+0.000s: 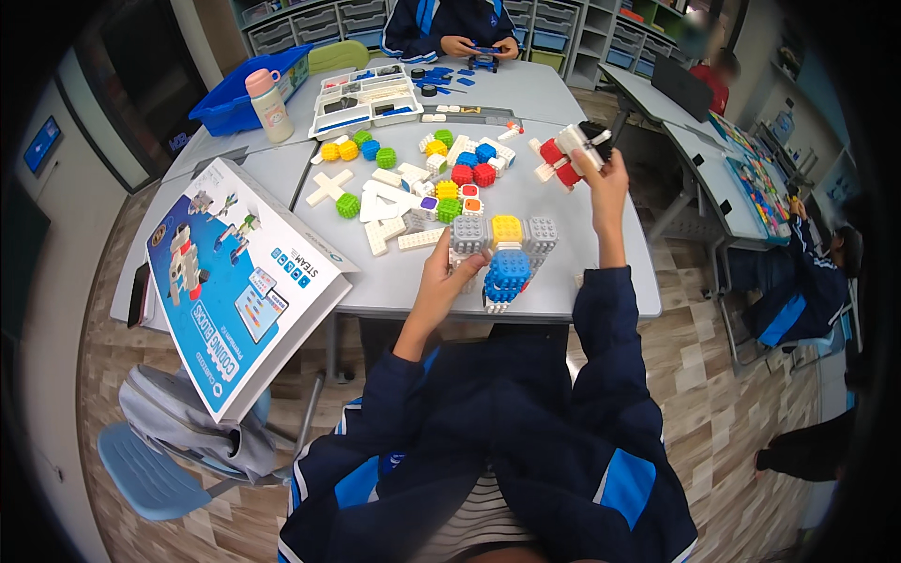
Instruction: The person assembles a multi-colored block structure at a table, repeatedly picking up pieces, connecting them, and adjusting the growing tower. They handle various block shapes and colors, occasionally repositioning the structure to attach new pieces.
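Note:
Near the table's front edge stands a building-block model [508, 268] of grey, yellow and blue studded cubes. My left hand [443, 285] is closed around its left side, thumb toward the blue cubes. Raised over the right part of the table, my right hand [608, 188] grips a red and white block assembly [563, 155] with a black part at its far end. Loose cubes [472, 174] in red, blue, yellow and green lie beyond the left hand. Among them are a white cross-shaped piece [328, 188] and white beams [383, 235].
At the left a large printed box [249, 281] overhangs the table edge. Farther back are a pink-topped bottle [269, 108], a blue bin [225, 103] and a white parts tray [366, 98]. Across the table a person's hands [479, 45] hold a small blue model.

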`<control>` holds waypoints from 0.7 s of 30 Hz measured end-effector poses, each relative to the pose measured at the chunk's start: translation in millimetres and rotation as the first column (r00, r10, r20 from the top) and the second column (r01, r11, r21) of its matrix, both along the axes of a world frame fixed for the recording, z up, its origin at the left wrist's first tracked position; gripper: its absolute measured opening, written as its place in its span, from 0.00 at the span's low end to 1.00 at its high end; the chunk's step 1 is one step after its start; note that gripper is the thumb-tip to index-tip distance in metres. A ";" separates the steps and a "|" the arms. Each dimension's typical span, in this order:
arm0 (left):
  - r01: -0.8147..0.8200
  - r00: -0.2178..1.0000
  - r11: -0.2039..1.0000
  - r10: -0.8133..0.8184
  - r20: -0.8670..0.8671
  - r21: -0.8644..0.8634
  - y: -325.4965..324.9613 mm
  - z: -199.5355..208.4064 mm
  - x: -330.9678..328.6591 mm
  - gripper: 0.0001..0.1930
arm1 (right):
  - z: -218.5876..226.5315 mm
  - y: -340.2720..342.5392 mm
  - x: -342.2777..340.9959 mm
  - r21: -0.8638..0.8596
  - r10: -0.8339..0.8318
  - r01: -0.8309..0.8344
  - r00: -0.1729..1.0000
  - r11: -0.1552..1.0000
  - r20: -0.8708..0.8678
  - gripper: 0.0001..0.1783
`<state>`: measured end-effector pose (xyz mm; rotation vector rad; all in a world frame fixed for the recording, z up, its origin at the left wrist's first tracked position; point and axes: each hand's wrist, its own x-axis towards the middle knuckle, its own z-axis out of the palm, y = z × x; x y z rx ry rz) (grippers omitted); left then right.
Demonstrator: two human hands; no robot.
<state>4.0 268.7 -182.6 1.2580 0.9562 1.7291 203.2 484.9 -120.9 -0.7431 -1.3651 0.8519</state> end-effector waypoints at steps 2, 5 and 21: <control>0.000 1.000 1.000 0.000 -0.018 -0.017 1.8 0.5 -2.2 0.26 | 22.0 -21.7 4.0 0.073 0.152 -0.147 0.986 0.986 -0.064 0.27; -0.002 1.000 1.000 0.002 -0.029 -0.025 2.8 -0.7 -4.1 0.27 | 54.6 -57.9 8.0 0.101 0.444 -0.435 0.890 0.895 -0.101 0.30; 0.028 1.000 0.999 -0.028 0.004 -0.024 4.3 -4.2 -4.1 0.30 | 88.7 -137.1 -23.1 0.205 0.406 -0.496 0.839 0.844 0.362 0.33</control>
